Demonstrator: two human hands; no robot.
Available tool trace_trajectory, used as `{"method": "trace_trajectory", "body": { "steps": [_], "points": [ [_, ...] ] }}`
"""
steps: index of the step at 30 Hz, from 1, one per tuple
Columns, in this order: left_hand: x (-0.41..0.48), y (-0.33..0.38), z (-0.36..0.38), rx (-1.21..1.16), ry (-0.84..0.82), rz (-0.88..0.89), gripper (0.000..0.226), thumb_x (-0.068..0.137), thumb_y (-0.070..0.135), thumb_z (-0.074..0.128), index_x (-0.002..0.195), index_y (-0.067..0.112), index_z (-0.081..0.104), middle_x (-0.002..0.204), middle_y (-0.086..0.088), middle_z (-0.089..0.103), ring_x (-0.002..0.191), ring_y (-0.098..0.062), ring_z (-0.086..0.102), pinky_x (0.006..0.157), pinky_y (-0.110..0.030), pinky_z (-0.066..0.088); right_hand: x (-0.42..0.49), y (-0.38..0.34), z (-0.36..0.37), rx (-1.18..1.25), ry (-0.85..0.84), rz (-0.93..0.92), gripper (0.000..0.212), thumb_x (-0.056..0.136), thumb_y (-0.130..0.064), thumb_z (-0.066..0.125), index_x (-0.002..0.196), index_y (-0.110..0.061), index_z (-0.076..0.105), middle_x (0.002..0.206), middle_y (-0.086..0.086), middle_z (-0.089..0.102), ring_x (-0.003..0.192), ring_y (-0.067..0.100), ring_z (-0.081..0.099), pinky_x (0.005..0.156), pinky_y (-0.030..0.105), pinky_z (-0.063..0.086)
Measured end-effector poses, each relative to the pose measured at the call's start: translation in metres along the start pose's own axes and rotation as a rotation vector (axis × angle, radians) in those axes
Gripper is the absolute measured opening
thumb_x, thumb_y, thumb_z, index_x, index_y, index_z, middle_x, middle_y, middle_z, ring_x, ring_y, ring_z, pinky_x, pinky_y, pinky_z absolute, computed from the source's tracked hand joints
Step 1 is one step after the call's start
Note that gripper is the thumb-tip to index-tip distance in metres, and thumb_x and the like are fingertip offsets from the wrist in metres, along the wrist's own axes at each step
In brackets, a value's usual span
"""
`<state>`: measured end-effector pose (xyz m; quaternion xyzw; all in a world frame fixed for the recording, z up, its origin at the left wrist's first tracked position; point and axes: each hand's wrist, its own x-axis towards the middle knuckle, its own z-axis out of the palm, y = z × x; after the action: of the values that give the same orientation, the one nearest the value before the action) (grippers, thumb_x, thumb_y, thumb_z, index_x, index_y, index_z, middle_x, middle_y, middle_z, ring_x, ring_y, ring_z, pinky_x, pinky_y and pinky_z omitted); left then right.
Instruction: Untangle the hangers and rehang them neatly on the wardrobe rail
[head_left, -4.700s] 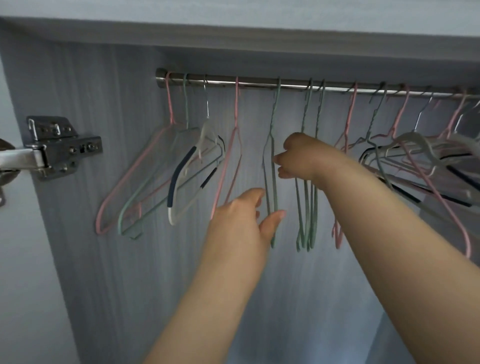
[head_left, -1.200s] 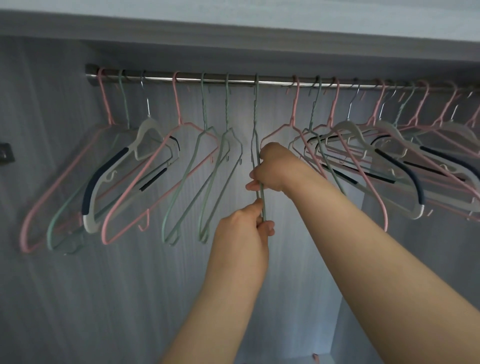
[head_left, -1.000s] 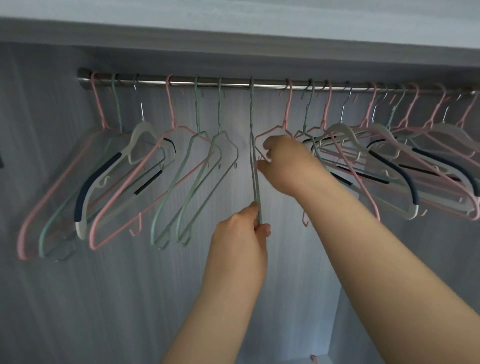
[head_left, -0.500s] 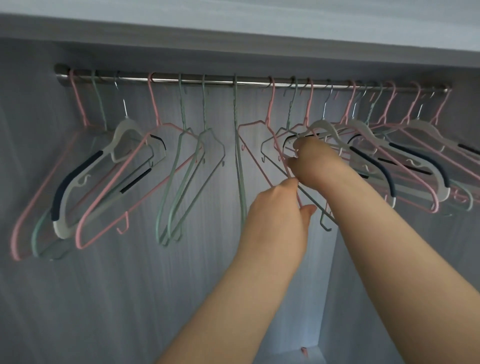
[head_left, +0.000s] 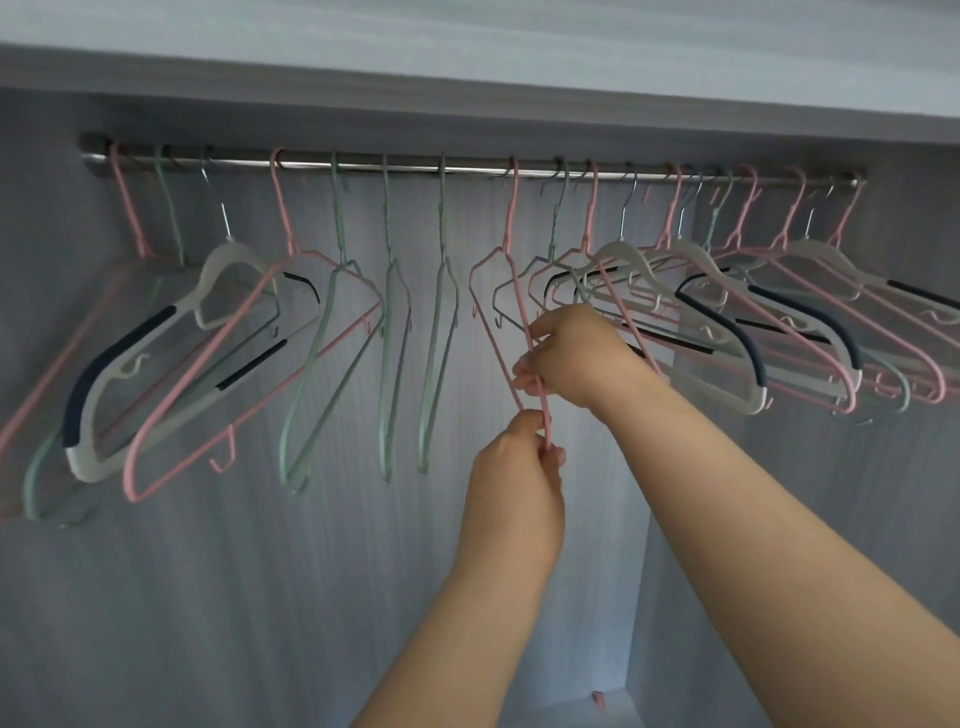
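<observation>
Both hands, left hand (head_left: 519, 470) and right hand (head_left: 569, 358), pinch pink hanger (head_left: 511, 291); right cluster (head_left: 753, 317) overlaps, seemingly tangled.

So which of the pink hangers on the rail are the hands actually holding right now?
The pink wire hanger just right of the three green hangers. The left hand pinches its lower end, the right hand grips higher; other pink ones hang untouched.

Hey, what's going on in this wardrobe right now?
A person is sorting hangers on the wardrobe rail. Both the left hand and the right hand grip a pink hanger that hangs from the rail. Left of it, hangers hang spaced apart; to the right, a tangled bunch overlaps.
</observation>
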<state>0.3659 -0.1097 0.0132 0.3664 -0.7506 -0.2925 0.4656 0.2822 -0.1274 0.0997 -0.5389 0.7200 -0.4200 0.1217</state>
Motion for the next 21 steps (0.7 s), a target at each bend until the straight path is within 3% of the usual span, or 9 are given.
{"method": "trace_trajectory", "body": {
  "steps": [6, 12, 15, 17, 21],
  "points": [
    [-0.004, -0.005, -0.014, -0.076, 0.062, -0.011, 0.030, 0.089, 0.000, 0.042, 0.111, 0.015, 0.055, 0.081, 0.002, 0.056, 0.065, -0.008, 0.053, 0.055, -0.006, 0.041, -0.001, -0.009, 0.009, 0.067, -0.021, -0.040, 0.025, 0.075, -0.003, 0.061, 0.098, 0.006, 0.063, 0.096, 0.023, 0.070, 0.089, 0.034, 0.069, 0.080, 0.044, 0.058],
    [-0.008, -0.005, -0.025, -0.099, 0.105, -0.015, 0.026, 0.089, 0.002, 0.047, 0.109, 0.015, 0.057, 0.078, 0.001, 0.057, 0.062, -0.009, 0.056, 0.052, -0.006, 0.041, -0.005, -0.017, 0.016, 0.105, -0.055, -0.057, 0.023, 0.080, 0.000, 0.058, 0.101, 0.010, 0.059, 0.099, 0.026, 0.068, 0.094, 0.036, 0.068, 0.083, 0.045, 0.057],
    [-0.011, -0.003, -0.027, -0.101, 0.118, -0.025, 0.029, 0.089, 0.006, 0.048, 0.116, 0.014, 0.055, 0.082, 0.003, 0.059, 0.063, -0.008, 0.058, 0.052, -0.004, 0.041, -0.010, -0.017, 0.016, 0.020, -0.054, -0.050, 0.037, 0.089, -0.014, 0.054, 0.120, 0.004, 0.050, 0.114, 0.022, 0.065, 0.104, 0.036, 0.064, 0.092, 0.045, 0.052],
    [-0.016, -0.002, -0.028, -0.034, 0.144, 0.020, 0.033, 0.088, 0.011, 0.052, 0.121, 0.016, 0.053, 0.088, 0.008, 0.057, 0.066, -0.008, 0.060, 0.054, -0.007, 0.042, -0.019, -0.009, 0.004, -0.106, 0.047, -0.117, 0.044, 0.091, -0.025, 0.052, 0.131, -0.006, 0.046, 0.127, 0.013, 0.059, 0.113, 0.029, 0.058, 0.095, 0.037, 0.048],
    [-0.026, 0.009, -0.025, 0.031, 0.322, 0.183, 0.040, 0.082, 0.014, 0.062, 0.120, 0.022, 0.053, 0.106, 0.014, 0.050, 0.068, -0.007, 0.058, 0.063, -0.010, 0.045, -0.042, 0.021, -0.040, -0.123, 0.286, -0.211, 0.039, 0.088, -0.019, 0.057, 0.127, -0.016, 0.054, 0.128, 0.004, 0.059, 0.117, 0.022, 0.056, 0.099, 0.033, 0.044]
  ]
}}
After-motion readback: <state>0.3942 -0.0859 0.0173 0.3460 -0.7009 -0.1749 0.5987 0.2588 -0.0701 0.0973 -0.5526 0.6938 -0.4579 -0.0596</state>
